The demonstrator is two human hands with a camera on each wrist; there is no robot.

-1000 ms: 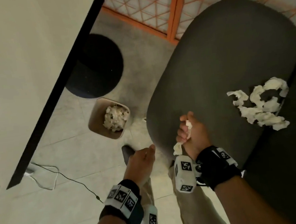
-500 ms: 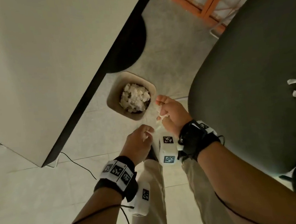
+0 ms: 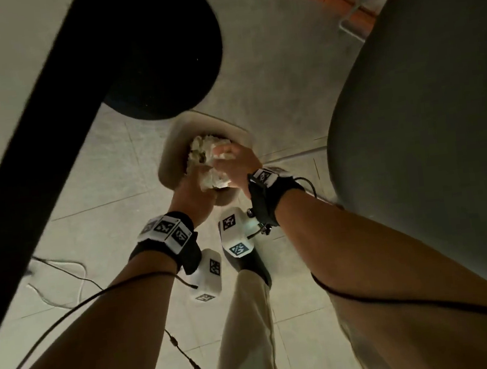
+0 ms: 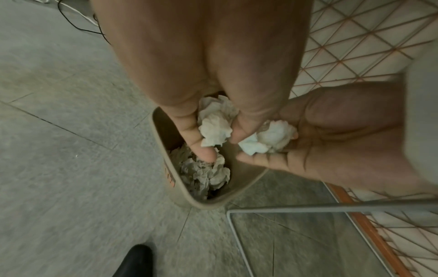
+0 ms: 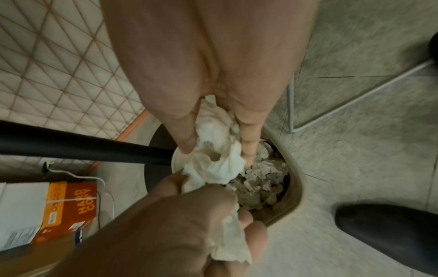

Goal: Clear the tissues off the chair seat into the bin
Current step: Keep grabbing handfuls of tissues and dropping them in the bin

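Tissues are now over the bin [image 3: 170, 159]: a second ago your right hand [image 3: 235, 162] was at the chair seat [image 3: 428, 123] edge clutching a wad and your left hand [image 3: 198, 195] was empty; half a second ago both were midway, passing part of it across. Now both hands hang above the bin's mouth, close together. Your left hand pinches one wad [image 4: 217, 127] between thumb and fingers; your right hand grips a second wad [image 5: 213, 150]. Neither has let go yet. The bin, on the floor [image 3: 112, 204] near the seat's front edge, already holds a heap [image 5: 260, 183]. More tissue probably remains at the seat's far side, though that part is out of view now, so expect another trip.
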